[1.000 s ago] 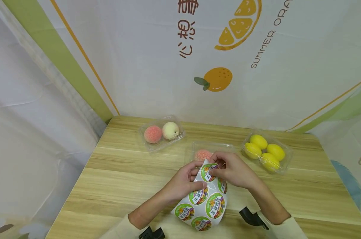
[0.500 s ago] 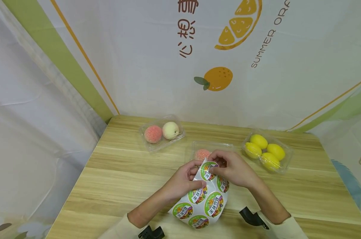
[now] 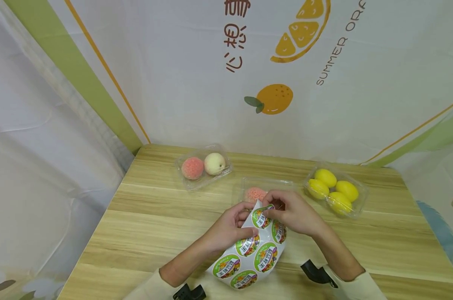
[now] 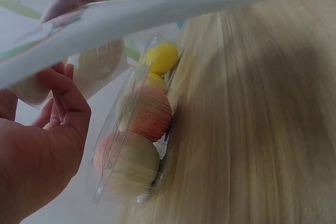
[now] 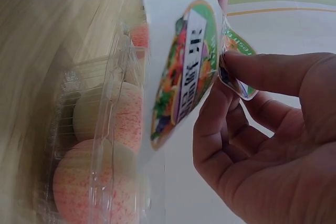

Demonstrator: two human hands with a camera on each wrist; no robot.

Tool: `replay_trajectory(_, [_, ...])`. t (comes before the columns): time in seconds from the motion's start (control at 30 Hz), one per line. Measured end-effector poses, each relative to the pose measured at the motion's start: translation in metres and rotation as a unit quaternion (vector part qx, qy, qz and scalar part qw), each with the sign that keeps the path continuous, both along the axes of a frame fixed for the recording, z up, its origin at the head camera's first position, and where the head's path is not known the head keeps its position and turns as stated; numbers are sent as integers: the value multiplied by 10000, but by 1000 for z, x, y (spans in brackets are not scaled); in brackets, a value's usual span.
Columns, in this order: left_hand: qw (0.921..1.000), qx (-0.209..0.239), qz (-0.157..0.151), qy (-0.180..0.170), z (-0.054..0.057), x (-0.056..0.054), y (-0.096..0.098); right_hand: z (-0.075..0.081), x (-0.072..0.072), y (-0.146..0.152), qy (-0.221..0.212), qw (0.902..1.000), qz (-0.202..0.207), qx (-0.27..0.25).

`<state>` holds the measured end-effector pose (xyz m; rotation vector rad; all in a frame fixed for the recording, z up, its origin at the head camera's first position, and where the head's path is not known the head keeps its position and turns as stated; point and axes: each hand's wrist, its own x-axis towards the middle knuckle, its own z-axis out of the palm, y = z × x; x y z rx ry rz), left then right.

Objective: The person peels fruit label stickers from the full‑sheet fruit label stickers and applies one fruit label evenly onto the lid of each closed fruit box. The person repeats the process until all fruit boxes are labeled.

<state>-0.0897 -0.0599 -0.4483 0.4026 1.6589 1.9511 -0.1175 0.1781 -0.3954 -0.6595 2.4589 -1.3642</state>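
The thumb and fingers of the left hand (image 3: 226, 231) pinch the left side of a white sheet of stickers (image 3: 250, 258), with the thumb on top and the fingers underneath. The thumb and a finger of the right hand (image 3: 295, 212) pinch the top sticker (image 3: 259, 218), at the sheet's far tip; in the right wrist view the piece between them is bent away from the rest of the sheet. 6 round stickers face up, and the sheet hangs in a curve above the near middle of the table (image 3: 147, 233).

Just beyond the hands sits a clear box (image 3: 267, 182), partly covered by them; it seems to hold 2 peaches, though the head view shows only 1 pink peach (image 3: 255, 195). Near the table's far left corner, a clear tub (image 3: 190, 187) holds a red peach (image 3: 192, 168) and a cream peach (image 3: 214, 163). Towards the far right corner, a clear punnet (image 3: 357, 211) holds 4 lemons (image 3: 339, 202). A white curtain (image 3: 196, 104) hangs behind the table's far edge.
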Motion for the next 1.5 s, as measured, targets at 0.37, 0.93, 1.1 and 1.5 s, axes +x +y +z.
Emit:
replay_trajectory(0.37, [9999, 90, -56, -55, 0, 1, -1, 1, 1, 1, -87, 9999, 73, -115])
replay_trajectory(0.93, [9997, 142, -171, 110, -5, -1, -3, -5, -2, 5, -146, 9996, 225, -73])
replay_trajectory(1.1, [9997, 138, -179, 90, -5, -2, -3, -3, -3, 7, -144, 9995, 249, -89])
replay_trajectory(1.5, [9999, 109, -93, 30, -1, -5, -3, 0, -4, 7, -231, 9994, 182, -190])
